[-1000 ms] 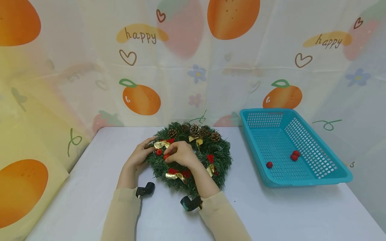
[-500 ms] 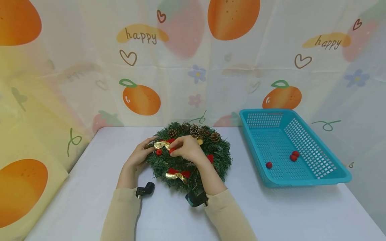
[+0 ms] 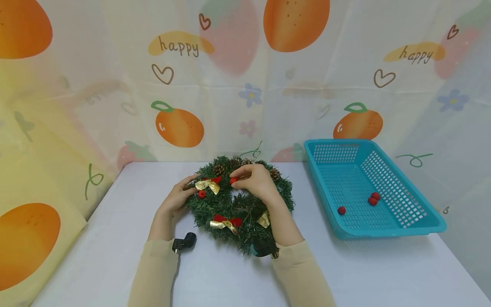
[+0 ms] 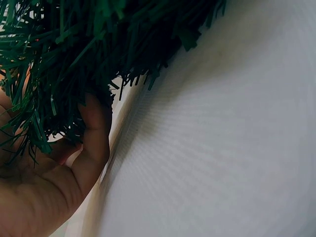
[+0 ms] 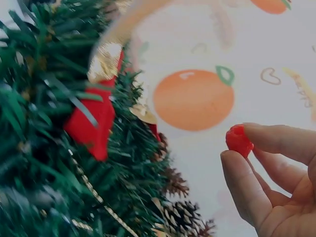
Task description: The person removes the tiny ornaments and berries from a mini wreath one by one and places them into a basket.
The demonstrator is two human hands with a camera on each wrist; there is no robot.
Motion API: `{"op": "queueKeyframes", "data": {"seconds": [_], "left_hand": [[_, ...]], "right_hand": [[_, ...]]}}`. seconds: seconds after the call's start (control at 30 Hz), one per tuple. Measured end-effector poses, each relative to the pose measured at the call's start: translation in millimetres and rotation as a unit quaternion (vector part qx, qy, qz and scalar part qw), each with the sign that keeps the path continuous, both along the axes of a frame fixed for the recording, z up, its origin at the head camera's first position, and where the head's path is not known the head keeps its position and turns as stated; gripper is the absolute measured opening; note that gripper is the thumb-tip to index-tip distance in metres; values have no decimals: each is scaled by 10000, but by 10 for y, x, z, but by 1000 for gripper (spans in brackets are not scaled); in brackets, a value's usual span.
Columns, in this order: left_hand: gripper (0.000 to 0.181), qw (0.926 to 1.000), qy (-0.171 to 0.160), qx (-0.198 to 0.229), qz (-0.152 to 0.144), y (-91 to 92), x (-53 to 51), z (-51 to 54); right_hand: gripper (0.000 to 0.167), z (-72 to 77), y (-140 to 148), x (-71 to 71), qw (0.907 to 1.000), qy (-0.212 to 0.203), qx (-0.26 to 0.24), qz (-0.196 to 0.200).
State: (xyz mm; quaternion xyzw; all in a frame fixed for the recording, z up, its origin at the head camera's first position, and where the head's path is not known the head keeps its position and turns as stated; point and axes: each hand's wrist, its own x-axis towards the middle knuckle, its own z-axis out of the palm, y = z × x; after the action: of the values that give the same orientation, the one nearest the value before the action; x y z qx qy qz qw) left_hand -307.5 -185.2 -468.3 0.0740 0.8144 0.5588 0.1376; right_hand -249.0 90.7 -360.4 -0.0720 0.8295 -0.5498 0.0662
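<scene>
On my head feed, the right hand (image 3: 255,181) hides some of the pine cones (image 3: 218,169) on the wreath (image 3: 245,209), the left hand (image 3: 177,199) is partly lost in the greenery, and both sleeves (image 3: 153,273) are cut off by the bottom edge. My left wrist feed crops the wreath at the top and left; in the right one, the grip covers part of the red ball (image 5: 238,141) and the nearest needles (image 5: 29,192) blur.

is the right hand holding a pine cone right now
No, the right wrist view shows the right hand pinching a small red ball between thumb and finger.
</scene>
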Motion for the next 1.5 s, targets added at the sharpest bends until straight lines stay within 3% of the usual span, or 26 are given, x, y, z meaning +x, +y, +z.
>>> {"op": "queueKeyframes", "data": {"seconds": [0.1,0.13,0.3,0.33,0.37,0.43,0.6,0.93,1.17,1.5], "left_hand": [[58,10000,-10,11,-21,-1,6,19],[58,10000,-12,40,-27,0,9,22],[58,10000,46,-5,-41,-16,3,-4],[58,10000,52,-5,-36,-17,3,-6],[58,10000,56,9,-37,-18,1,-11],[58,9999,86,44,-49,-13,0,-19],[57,9998,84,204,-27,9,-7,-28],[58,9999,55,99,-35,3,-7,-17],[58,10000,40,13,4,-10,0,-5],[58,9999,95,-27,-28,0,5,-10]], "right_hand": [[27,5,60,8,9999,44,-68,-119],[29,-106,107,-57,9997,195,-119,-47],[31,-210,238,-85,9979,532,-351,-71],[31,-205,259,-89,9977,540,-394,-91],[31,-86,256,-22,9981,436,-376,-215],[31,5,294,8,9983,300,-410,-302],[32,127,469,37,9970,234,-425,-599],[37,166,824,89,9929,360,-689,-902],[37,199,994,108,9893,214,-526,-1345],[38,191,1298,172,9822,402,-204,-1824]]}}
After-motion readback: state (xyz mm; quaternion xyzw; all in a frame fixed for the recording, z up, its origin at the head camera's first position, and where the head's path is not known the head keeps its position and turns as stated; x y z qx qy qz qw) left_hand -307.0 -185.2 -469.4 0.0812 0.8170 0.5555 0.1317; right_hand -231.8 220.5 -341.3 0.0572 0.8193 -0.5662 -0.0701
